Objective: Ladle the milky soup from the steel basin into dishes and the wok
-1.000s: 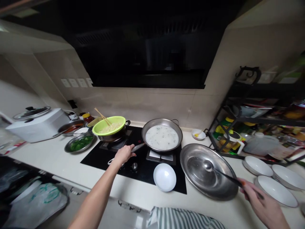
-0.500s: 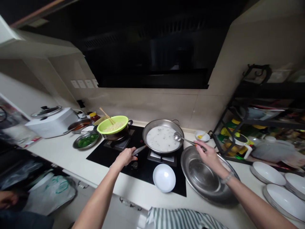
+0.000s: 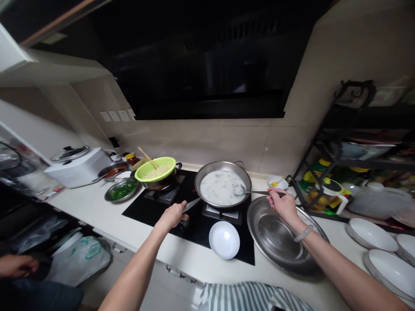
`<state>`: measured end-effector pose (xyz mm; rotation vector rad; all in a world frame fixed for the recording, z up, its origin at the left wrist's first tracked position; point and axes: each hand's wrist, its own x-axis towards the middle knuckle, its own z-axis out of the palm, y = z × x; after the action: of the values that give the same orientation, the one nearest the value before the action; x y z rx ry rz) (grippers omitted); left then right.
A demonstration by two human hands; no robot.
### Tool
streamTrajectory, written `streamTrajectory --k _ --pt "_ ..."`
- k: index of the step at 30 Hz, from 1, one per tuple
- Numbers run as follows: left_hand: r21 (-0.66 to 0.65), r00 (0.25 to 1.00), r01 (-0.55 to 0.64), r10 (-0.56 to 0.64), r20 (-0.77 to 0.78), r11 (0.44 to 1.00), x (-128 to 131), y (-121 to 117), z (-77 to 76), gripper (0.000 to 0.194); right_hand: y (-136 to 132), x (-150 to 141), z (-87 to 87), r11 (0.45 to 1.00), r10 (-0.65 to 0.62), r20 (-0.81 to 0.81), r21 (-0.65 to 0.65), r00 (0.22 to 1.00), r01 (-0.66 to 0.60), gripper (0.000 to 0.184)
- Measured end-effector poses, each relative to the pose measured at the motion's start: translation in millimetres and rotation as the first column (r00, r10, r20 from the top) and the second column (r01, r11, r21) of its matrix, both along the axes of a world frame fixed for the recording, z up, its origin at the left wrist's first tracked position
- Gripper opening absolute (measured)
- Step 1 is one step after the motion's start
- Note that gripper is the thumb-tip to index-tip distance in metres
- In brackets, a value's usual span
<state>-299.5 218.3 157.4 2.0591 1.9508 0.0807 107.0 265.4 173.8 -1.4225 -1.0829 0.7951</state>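
My left hand (image 3: pixel 174 214) is closed around the handle of a steel wok (image 3: pixel 198 178) on the right burner. White, milky soup (image 3: pixel 220 188) with dark green bits fills the wok. A ladle (image 3: pixel 256 192) is gripped in my right hand (image 3: pixel 281 204), its bowl dipped into the soup near the wok's right side. Below my right forearm lies a large steel basin (image 3: pixel 270 233). A white bowl (image 3: pixel 224 240) sits at the front edge of the black stove (image 3: pixel 194 229), between my two arms.
On the left burner, a lime-green basin (image 3: pixel 155 169) of noodles with chopsticks rests on a pot. Left of it stand a dish of greens (image 3: pixel 122 190) and a white appliance (image 3: pixel 79 167). White bowls (image 3: pixel 372 234) and a black rack (image 3: pixel 319 160) are right. Another person's hand (image 3: pixel 17 265) shows lower left.
My right hand has carried the ladle from the steel basin leftward to the wok, and its bowl has gone into the soup. My left hand still holds the handle. Another person's hand has appeared.
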Motion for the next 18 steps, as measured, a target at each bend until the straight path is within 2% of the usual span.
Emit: streamTrajectory --k 8,14,18 --pt "0.055 0.999 0.010 -0.008 -0.032 0.998 5.5 3.9 -2.6 0.029 -9.0 2.2 8.4 0.998 -0.059 -0.168 -0.011 0.984 0.058 0.030" --pt "-0.060 0.963 0.062 -0.076 -0.260 0.996 12.3 7.6 4.9 0.039 -15.6 2.0 13.7 0.997 -0.074 -0.231 -0.010 0.970 0.074 0.032" --pt "-0.097 0.941 0.049 -0.079 -0.329 0.994 14.3 8.8 6.8 0.043 -19.2 3.6 18.3 0.997 -0.082 -0.256 -0.005 0.963 0.083 0.027"
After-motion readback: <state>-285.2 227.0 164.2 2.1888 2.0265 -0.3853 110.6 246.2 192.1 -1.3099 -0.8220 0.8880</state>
